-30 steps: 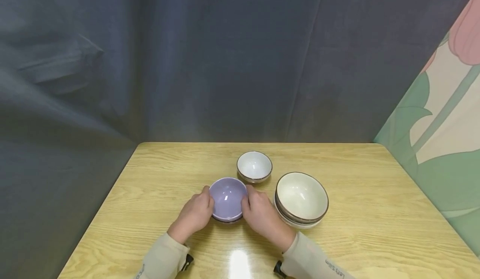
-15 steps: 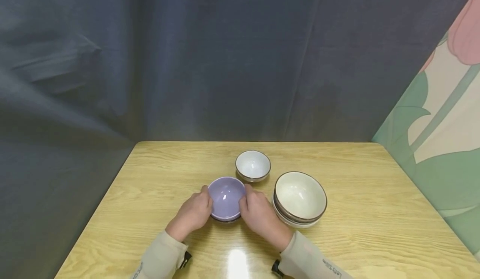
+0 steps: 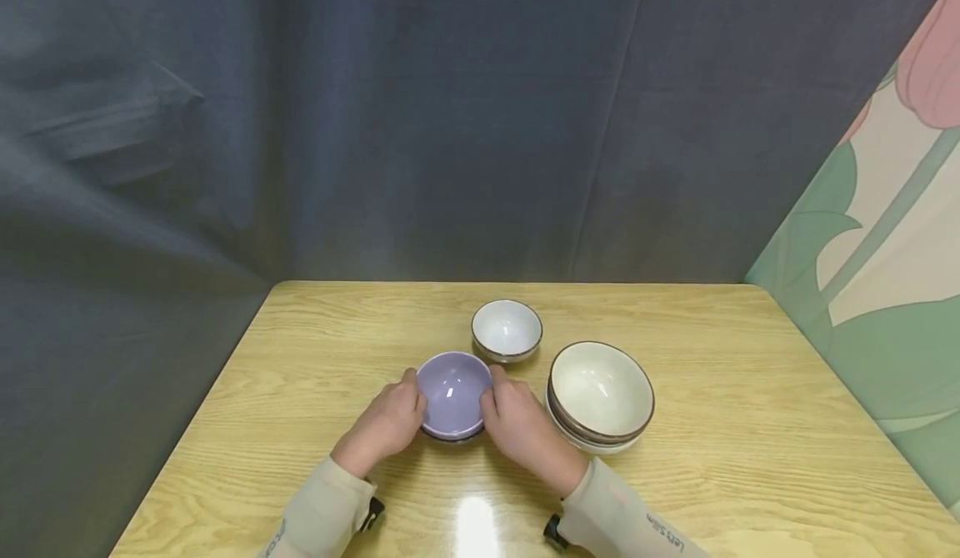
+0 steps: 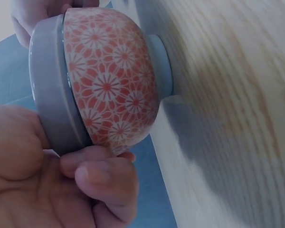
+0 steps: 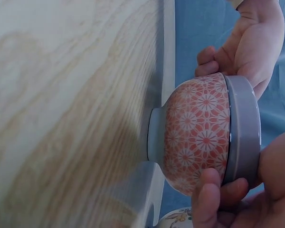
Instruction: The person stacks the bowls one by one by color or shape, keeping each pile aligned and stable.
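– What colour is the upper bowl (image 3: pixel 452 393)?
– Plain lilac. The lower bowl (image 4: pixel 111 78) has white flowers on coral red.
– And the rims of the others?
– Brown, on both the white bowl (image 3: pixel 507 327) and the cream bowl (image 3: pixel 602 387).
– The desk (image 3: pixel 750 391)?
– Yellow wood grain. The curtain (image 3: pixel 450 124) is dark blue-grey; the printed panel (image 3: pixel 900 233) shows a pink bloom and green leaves on cream.
– Sleeves (image 3: pixel 324 508)?
– Beige, dark lettering.

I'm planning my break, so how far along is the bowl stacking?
Looks done: the cream-topped stack, standing at the right. In hand: the left hand and right hand grip the purple bowl, which sits in the red-patterned bowl. Probably left: the small white bowl, with nothing nested inside.
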Available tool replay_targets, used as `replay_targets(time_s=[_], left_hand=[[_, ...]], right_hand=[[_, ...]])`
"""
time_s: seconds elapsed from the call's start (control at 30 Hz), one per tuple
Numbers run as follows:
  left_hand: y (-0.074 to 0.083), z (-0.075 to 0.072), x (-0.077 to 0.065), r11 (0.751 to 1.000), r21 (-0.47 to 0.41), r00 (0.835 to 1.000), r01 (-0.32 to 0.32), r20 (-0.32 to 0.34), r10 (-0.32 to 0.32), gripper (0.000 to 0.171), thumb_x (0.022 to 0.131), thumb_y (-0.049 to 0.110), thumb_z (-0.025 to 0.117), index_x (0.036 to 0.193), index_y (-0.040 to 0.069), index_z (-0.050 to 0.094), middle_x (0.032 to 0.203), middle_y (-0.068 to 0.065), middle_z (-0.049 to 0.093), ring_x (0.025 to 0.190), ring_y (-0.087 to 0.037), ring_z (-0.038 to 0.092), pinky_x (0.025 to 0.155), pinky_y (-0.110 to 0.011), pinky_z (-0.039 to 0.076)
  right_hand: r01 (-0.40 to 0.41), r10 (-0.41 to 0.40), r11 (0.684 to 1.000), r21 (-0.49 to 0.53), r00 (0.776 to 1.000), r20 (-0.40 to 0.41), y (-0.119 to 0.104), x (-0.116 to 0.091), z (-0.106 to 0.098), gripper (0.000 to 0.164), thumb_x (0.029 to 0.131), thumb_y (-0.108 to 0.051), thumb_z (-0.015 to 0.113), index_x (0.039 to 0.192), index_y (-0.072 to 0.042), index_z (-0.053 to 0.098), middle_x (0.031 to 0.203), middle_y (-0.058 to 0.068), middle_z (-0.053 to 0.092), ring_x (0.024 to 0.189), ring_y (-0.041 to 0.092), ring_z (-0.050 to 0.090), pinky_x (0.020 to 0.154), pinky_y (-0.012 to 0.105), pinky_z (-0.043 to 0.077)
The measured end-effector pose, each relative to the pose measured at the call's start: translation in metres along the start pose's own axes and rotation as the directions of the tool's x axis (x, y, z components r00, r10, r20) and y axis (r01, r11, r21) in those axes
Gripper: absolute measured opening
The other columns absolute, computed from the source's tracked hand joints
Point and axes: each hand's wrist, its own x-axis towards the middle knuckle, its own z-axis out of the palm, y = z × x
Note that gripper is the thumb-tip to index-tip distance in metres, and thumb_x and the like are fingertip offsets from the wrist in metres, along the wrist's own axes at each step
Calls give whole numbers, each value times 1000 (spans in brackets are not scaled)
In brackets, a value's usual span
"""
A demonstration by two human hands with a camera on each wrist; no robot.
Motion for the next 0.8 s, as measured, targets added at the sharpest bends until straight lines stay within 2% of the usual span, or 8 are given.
replay_targets(time_s=[0.13, 0.3, 0.8], left_hand=[[1, -2, 0, 1000, -12, 1000, -1, 12, 1, 30, 98, 5, 43, 118, -17, 48, 86, -23, 62, 64, -21, 54, 55, -35, 48], [0, -2, -1, 1000, -21, 1000, -4, 21, 5, 27, 98, 5, 43, 116, -15, 48, 83, -21, 61, 63, -20, 53, 53, -34, 47], [0, -4, 1, 1000, -11, 999, -13, 38, 13, 33, 98, 6, 44, 120, -19, 47, 94, -26, 64, 70, -22, 55, 64, -40, 51]], right_hand=[[-3, 3, 1000, -2, 1000, 4, 0, 0, -1, 26, 99, -11, 47, 116, 6, 57, 97, 26, 70, 86, 31, 71, 65, 42, 58], [-3, 3, 1000, -5, 1000, 11, 0, 0, -1, 25, 99, -11, 46, 114, 6, 57, 95, 26, 70, 81, 27, 70, 61, 40, 57], [6, -6, 1000, -2, 1000, -6, 0, 1, -1, 25, 99, -11, 47, 113, 6, 59, 96, 25, 70, 83, 29, 71, 63, 40, 58]])
